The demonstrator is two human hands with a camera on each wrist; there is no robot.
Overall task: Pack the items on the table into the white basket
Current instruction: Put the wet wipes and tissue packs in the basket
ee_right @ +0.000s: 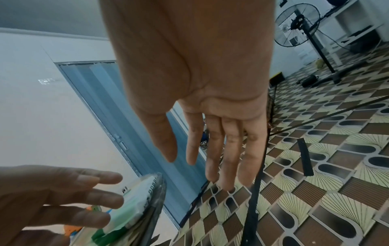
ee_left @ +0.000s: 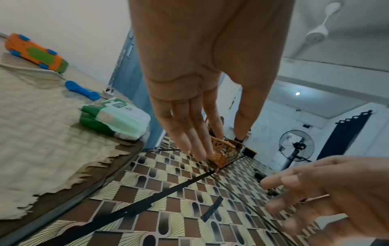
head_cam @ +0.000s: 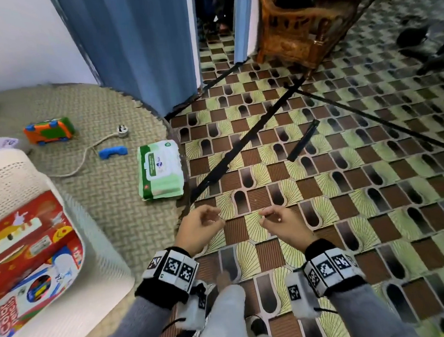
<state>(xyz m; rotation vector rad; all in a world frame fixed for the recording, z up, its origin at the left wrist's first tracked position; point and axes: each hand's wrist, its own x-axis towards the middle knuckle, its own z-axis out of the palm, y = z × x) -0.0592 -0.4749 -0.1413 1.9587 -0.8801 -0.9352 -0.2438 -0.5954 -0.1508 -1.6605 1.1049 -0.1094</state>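
Fingers (ee_left: 185, 133) of the left hand (head_cam: 199, 230) and those of the right hand (head_cam: 283, 223) hang relaxed and loosely spread, holding nothing, side by side above the patterned tile floor (head_cam: 349, 185) just off the edge of the round woven-covered surface (head_cam: 111, 190).

Nearest on the left, one white perforated plastic basket (head_cam: 99, 247) stands on the surface with two colourful boxes inside it: a red printed carton (head_cam: 21, 232) and a colour-pencil box (head_cam: 34, 289) lying against it.

Just beyond the left hand, one green-and-white soft pack of wet wipes (head_cam: 160, 170) lies flat at the surface's edge, with nothing between it and the fingers.

Farther back sit one blue plastic toy handset (head_cam: 112, 152), one white plug on a pale cord (head_cam: 122, 130), and one orange-and-green toy car with blue wheels (head_cam: 49, 130), all apart from each other.

Black tripod legs (head_cam: 240, 143) cross the floor ahead, and a carved wooden chair (head_cam: 302, 21) stands beyond.
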